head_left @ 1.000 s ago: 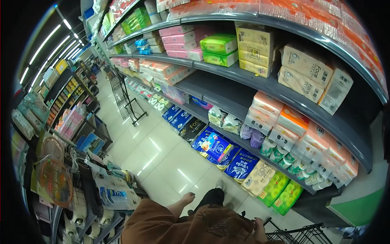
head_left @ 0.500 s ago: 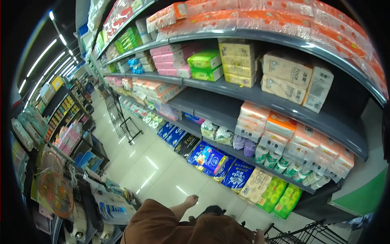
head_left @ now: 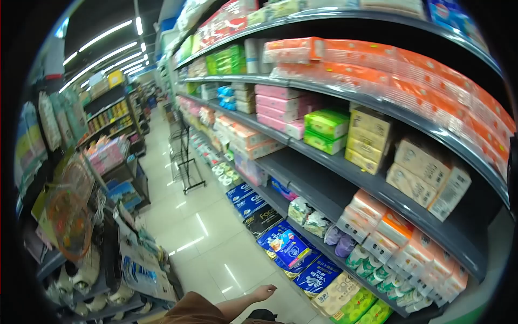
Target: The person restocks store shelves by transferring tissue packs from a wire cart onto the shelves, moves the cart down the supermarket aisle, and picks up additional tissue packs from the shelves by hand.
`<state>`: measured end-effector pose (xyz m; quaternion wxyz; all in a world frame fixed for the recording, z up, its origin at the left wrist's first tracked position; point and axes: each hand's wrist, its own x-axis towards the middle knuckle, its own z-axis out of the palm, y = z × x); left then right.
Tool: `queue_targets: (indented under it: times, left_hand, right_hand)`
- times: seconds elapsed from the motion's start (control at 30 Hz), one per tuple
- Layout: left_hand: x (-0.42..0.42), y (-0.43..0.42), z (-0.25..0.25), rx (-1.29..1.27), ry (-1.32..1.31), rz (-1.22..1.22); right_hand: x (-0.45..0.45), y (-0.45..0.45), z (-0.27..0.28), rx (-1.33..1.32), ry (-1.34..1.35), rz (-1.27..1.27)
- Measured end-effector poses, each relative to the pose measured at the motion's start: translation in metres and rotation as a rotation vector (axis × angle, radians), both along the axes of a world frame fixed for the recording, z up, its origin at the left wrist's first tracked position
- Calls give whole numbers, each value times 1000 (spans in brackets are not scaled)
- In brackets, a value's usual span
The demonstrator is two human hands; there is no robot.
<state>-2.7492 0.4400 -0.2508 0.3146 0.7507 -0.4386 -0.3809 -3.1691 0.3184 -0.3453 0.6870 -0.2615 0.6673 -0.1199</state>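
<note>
My left hand [head_left: 264, 292] is held low over the tiled floor, the bare forearm coming out of a brown sleeve [head_left: 197, 309]. Its fingers look curled in, and I see nothing in them. Nearest to it are blue Vinda packs [head_left: 317, 276] and a beige pack of rolls [head_left: 337, 294], low along the right-hand shelf; the hand is apart from them. Green packs [head_left: 353, 308] lie beside the beige one. My right hand is outside the view.
On the right, a long grey shelf unit [head_left: 318, 139] carries tissue packs. A black wire rack [head_left: 186, 162] stands farther up the aisle. Rackets [head_left: 67, 221] and a hanging white-and-blue bag [head_left: 143, 270] line the left side. Pale tiles [head_left: 216, 245] run between.
My view has tilted up and turned left, so the shelves sit lower and farther right. The black cart and my right hand at the bottom right have left the view.
</note>
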Motion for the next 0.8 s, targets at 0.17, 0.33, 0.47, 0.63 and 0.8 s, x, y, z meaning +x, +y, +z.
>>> queue_targets:
  times: [0.17,0.33,0.47,0.63,0.8]
  left_hand:
    - [32,137,-86,316,86,368]
    - [31,283,-122,806,-192,421]
    - [23,318,-120,776,113,662]
    - [43,281,-119,571,105,527]
    - [73,225,-109,418,120,380]
  right_hand:
    - [33,-18,14,-62,-17,117]
    - [43,-7,17,-104,-31,185]
    - [32,18,11,-24,-112,369]
    - [64,39,21,16,105,402]
    - [98,58,29,13,179,468]
